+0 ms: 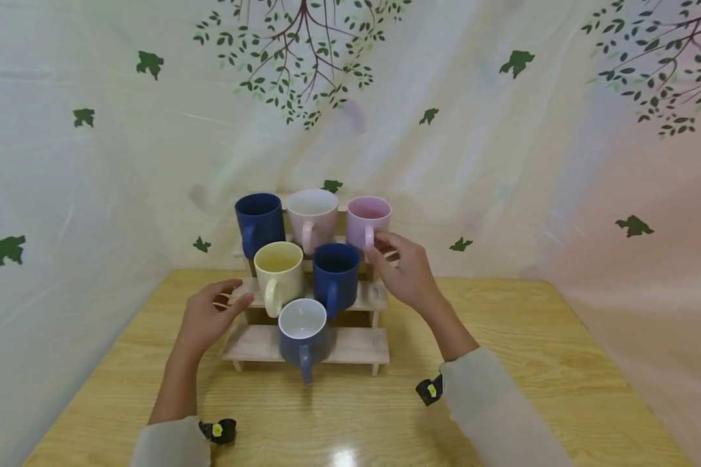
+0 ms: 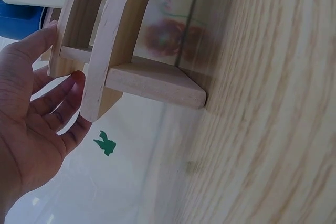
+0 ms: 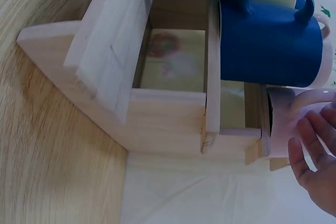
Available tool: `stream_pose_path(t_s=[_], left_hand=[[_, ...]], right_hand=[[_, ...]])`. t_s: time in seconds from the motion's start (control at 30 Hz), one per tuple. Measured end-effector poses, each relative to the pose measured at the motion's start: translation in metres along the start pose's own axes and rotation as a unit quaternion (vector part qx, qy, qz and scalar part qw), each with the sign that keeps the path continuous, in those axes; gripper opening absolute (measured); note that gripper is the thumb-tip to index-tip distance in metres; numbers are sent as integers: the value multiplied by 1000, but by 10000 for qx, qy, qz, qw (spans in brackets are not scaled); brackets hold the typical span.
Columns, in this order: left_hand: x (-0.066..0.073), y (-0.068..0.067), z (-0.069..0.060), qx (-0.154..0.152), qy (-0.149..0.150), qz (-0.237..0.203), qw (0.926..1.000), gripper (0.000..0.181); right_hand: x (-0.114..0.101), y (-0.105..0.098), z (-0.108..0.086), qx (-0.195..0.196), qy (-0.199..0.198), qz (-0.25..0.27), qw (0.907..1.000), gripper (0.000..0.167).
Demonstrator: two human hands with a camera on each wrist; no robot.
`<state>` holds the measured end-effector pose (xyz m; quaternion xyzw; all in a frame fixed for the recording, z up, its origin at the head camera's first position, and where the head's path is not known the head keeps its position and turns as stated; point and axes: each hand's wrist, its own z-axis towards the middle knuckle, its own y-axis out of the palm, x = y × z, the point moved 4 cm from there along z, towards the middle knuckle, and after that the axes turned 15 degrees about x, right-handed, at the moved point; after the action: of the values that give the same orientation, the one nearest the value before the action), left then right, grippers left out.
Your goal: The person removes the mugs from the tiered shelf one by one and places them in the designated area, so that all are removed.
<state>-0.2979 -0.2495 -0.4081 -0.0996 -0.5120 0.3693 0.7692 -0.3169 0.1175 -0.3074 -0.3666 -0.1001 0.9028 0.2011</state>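
Observation:
A three-step wooden stand bears several mugs. On its top step sit a navy mug, a pale pink mug with a white inside and a pink mug. The middle step carries a yellow mug and another navy mug; a grey-blue mug is on the lowest. With thumb and fingers my right hand pinches the pink mug's handle. My left hand holds the left end of the middle step, thumb beside it; some fingertips are partly hidden in the left wrist view.
The stand is on a wood-grain table. Behind and at both sides hangs a pale sheet printed with leaves and branches. Dark straps with yellow tags show at both wrists, by light sleeves.

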Motion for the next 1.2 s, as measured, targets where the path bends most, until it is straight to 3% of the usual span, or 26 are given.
stream_pose_path(t_s=[0.2, 0.5, 0.63, 0.73, 0.87, 1.0, 1.2], left_hand=[[-1, 1, -1, 37, 54, -48, 10000, 61], [1, 1, 0, 307, 15, -119, 9995, 54], [1, 1, 1, 318, -350, -383, 9981, 54], [0, 1, 1, 202, -926, -939, 9911, 55], [-1, 0, 0, 98, -1582, -1670, 9731, 53], [-3, -2, -1, 22, -1839, -2053, 9613, 53], [-6, -5, -3, -102, -1993, -2218, 9544, 55]], right_hand=[[5, 5, 1, 142, 865, 519, 9948, 33], [4, 4, 4, 339, 1819, 1185, 9756, 35], [5, 2, 4, 361, 2244, 1394, 9638, 37], [5, 0, 5, 328, 2440, 1513, 9573, 38], [3, 0, 6, 170, 2669, 1874, 9452, 38], [1, 2, 6, 7, 2929, 2193, 9307, 37], [-1, 5, 7, -108, 3323, 2522, 9088, 33]])
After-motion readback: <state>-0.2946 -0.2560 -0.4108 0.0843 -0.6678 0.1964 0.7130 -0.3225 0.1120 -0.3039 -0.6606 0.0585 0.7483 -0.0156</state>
